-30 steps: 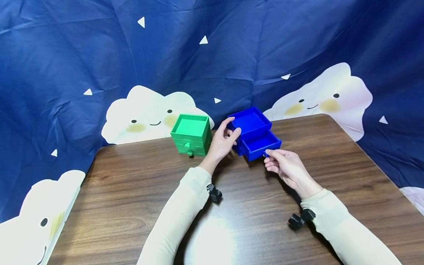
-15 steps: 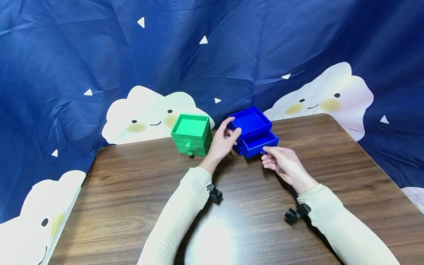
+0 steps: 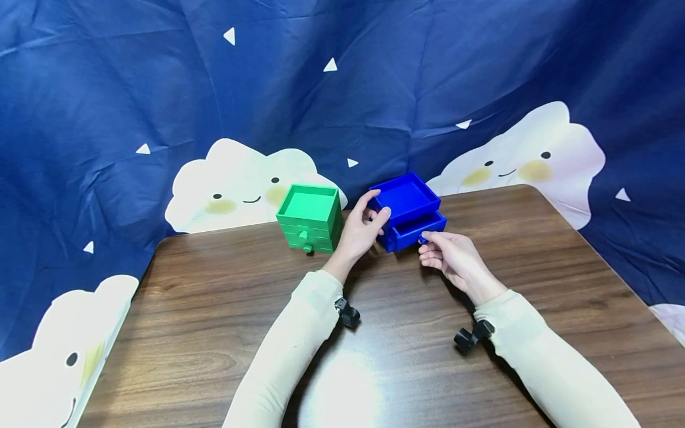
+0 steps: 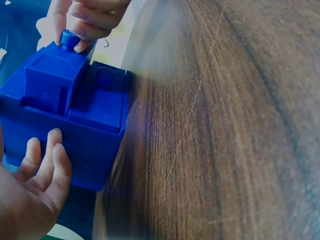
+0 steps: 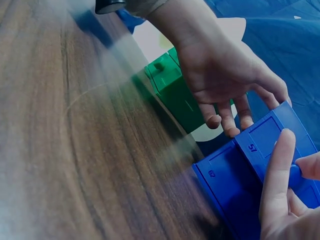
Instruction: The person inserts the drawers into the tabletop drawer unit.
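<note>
A small blue drawer cabinet [image 3: 405, 199], with an open-topped tray above, stands near the table's far edge. Its upper drawer [image 3: 418, 233] sticks partly out of the front. My right hand [image 3: 456, 258] pinches that drawer's round knob [image 4: 70, 39] between thumb and index finger, the other fingers curled below. On the cabinet's left, my left hand [image 3: 355, 235] holds it, thumb and index finger at the top rim. Its other fingers [image 4: 52, 165] touch the side wall. A lower drawer [image 4: 97, 95] sits flush in the cabinet.
To the left stands a green drawer cabinet [image 3: 308, 205] with its drawers pushed in. Both cabinets are on a brown wood-grain table [image 3: 214, 321]. Behind the table hangs a dark blue cloth [image 3: 299, 107] with white clouds. Black cameras are strapped on both wrists.
My right hand has moved inward and away from me, sliding the blue drawer further into its cabinet. The left hand has stayed in place on the cabinet.
</note>
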`<act>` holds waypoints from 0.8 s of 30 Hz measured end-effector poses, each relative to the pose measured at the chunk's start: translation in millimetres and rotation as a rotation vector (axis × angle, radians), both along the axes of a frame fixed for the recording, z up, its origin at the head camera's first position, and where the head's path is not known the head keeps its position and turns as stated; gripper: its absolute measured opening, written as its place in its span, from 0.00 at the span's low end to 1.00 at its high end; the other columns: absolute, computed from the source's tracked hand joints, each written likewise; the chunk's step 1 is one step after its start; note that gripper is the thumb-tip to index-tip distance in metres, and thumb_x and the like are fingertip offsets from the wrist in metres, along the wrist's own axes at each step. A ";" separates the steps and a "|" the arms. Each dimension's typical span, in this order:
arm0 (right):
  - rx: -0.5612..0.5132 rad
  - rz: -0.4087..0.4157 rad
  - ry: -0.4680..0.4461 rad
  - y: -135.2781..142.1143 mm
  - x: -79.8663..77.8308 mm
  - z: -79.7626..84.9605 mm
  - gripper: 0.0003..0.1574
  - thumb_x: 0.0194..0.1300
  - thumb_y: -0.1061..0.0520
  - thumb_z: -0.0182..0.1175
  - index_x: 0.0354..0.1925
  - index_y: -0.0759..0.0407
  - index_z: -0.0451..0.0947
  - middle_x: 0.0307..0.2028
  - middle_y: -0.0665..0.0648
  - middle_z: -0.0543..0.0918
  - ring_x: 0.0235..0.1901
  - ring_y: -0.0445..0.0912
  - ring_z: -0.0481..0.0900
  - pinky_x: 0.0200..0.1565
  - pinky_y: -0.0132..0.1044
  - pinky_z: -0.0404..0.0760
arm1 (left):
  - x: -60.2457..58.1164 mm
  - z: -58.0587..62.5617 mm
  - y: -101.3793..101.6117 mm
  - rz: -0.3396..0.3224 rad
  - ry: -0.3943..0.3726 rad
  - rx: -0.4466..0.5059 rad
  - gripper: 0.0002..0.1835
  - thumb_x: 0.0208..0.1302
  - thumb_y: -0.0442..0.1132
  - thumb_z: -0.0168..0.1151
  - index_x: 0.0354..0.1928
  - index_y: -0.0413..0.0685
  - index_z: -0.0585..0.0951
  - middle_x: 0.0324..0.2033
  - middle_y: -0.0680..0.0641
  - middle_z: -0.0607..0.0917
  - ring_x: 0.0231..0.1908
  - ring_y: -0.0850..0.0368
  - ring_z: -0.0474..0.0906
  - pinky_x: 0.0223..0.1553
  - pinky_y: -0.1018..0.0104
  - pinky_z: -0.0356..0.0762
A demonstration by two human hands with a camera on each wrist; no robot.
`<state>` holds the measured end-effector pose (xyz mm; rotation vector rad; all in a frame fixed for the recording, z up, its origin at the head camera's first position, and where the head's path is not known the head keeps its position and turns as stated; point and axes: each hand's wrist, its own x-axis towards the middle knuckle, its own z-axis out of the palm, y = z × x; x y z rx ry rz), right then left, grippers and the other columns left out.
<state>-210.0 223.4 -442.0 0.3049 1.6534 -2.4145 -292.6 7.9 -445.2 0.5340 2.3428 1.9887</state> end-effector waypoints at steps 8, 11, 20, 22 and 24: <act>0.008 -0.005 -0.010 -2.0 -6.5 -0.9 0.18 0.84 0.59 0.54 0.36 0.55 0.86 0.23 0.52 0.87 0.22 0.38 0.86 0.31 0.29 0.89 | 1.8 1.0 0.0 0.011 -0.006 -0.014 0.29 0.78 0.46 0.65 0.78 0.60 0.72 0.33 0.55 0.74 0.35 0.39 0.87 0.28 0.71 0.78; 0.004 -0.008 -0.014 -3.4 -9.0 -0.9 0.19 0.84 0.59 0.54 0.35 0.55 0.86 0.23 0.52 0.87 0.22 0.38 0.86 0.31 0.29 0.89 | 1.6 0.8 0.1 0.012 -0.007 -0.019 0.29 0.79 0.47 0.65 0.78 0.60 0.72 0.33 0.55 0.74 0.34 0.41 0.88 0.28 0.71 0.78; 0.004 -0.012 -0.016 -6.6 -16.5 -0.9 0.19 0.84 0.59 0.54 0.34 0.56 0.85 0.23 0.52 0.88 0.22 0.38 0.87 0.31 0.29 0.89 | 0.8 1.0 0.4 0.014 0.003 -0.030 0.29 0.79 0.47 0.65 0.78 0.60 0.72 0.33 0.54 0.75 0.32 0.47 0.87 0.27 0.71 0.77; 0.002 -0.013 -0.015 -7.3 -17.9 -0.9 0.20 0.84 0.59 0.54 0.34 0.56 0.85 0.23 0.52 0.88 0.21 0.38 0.87 0.30 0.29 0.89 | 0.8 1.1 0.4 0.012 0.004 -0.022 0.30 0.79 0.47 0.65 0.78 0.59 0.72 0.33 0.53 0.75 0.33 0.44 0.87 0.27 0.71 0.78; -0.005 -0.009 -0.013 -7.9 -18.7 -0.4 0.20 0.84 0.59 0.54 0.34 0.56 0.86 0.23 0.52 0.88 0.21 0.38 0.87 0.30 0.29 0.89 | 0.8 1.1 0.4 0.010 0.003 -0.014 0.30 0.78 0.47 0.65 0.78 0.59 0.72 0.33 0.53 0.75 0.34 0.40 0.88 0.28 0.71 0.78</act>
